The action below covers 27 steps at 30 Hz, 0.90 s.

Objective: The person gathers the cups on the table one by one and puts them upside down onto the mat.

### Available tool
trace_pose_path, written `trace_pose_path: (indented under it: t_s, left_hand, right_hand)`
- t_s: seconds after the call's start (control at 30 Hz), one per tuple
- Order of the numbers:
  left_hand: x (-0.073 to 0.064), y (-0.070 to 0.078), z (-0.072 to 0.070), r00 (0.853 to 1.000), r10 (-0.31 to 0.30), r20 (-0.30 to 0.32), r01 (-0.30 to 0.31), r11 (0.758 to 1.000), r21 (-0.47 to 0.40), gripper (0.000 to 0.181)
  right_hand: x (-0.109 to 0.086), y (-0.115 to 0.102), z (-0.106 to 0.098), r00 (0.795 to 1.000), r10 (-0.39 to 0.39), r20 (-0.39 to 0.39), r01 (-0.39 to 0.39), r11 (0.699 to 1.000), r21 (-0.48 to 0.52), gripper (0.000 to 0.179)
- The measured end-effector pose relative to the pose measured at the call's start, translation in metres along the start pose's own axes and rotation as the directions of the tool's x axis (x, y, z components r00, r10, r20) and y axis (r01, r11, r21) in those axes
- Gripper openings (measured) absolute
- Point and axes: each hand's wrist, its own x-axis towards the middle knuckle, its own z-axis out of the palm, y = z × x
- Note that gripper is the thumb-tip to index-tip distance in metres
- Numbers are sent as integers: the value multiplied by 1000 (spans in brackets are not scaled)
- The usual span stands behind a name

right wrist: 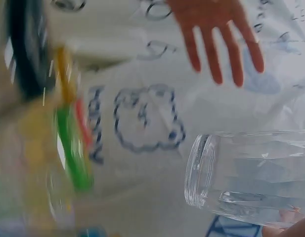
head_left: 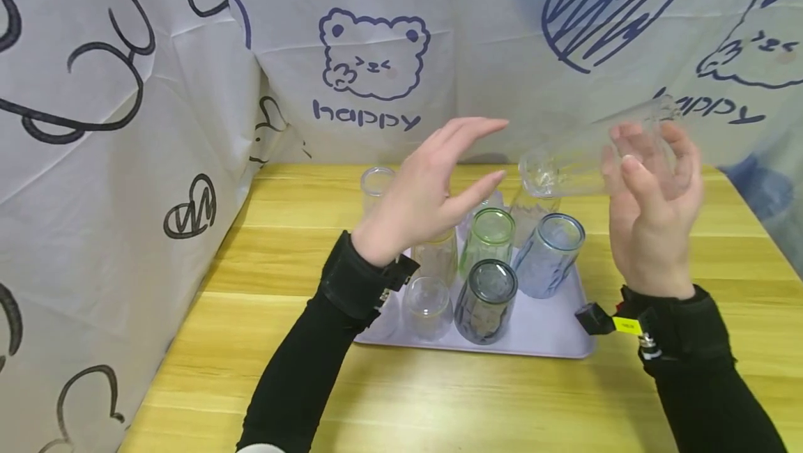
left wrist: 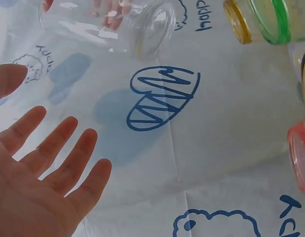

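Above the right back part of the tray, my right hand grips a clear glass, tipped nearly level with one end toward the left hand. That glass looks see-through and faceted in the right wrist view. My left hand is raised over the left part of the tray, fingers straight and spread, holding nothing. Below the hands, several glasses stand on a pale lilac tray: a dark grey glass, a blue glass, a green glass, a yellowish glass and a short clear glass.
Another clear glass stands at the back left, partly behind the left hand. A red-rimmed glass shows in the left wrist view. The wooden table meets white drawn-on cloth at the back and left.
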Motion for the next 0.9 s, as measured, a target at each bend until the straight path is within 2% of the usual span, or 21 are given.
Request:
trace_pose_path:
  t_s: [0.1, 0.2, 0.33, 0.4, 0.53, 0.73, 0.8, 0.9]
  left_hand:
    - [-9, 3, 3, 999, 29, -34, -31, 999, -36, 52]
    - [-16, 6, 7, 997, 46, -55, -49, 996, -69, 54]
    - [-23, 6, 14, 993, 80, -87, -88, 992, -92, 58]
    - [-25, 5, 18, 990, 98, -103, -108, 989, -96, 60]
    - [-30, 4, 27, 986, 108, -127, -124, 984, -126, 64]
    - [-38, 3, 38, 984, 98, -151, -122, 980, -157, 68]
    - [-39, 3, 41, 982, 98, -163, -125, 979, -161, 66]
    - [-41, 3, 42, 977, 101, -190, -132, 979, -158, 63]
  right_hand:
    - [-10, 2, 7, 999, 35, 23, -36, 997, 64, 59]
    - [-19, 4, 12, 992, 89, 94, -100, 988, 119, 66]
    - [-29, 9, 16, 965, 171, 200, -211, 957, 200, 55]
    - [-34, 12, 17, 950, 221, 220, -271, 933, 235, 47]
    - [-43, 17, 18, 925, 304, 230, -361, 892, 273, 44]
    - [-52, 23, 19, 883, 400, 245, -468, 788, 400, 34]
    - [-55, 25, 19, 878, 427, 217, -479, 775, 412, 37]
    - [-57, 27, 20, 877, 451, 167, -477, 775, 415, 42]
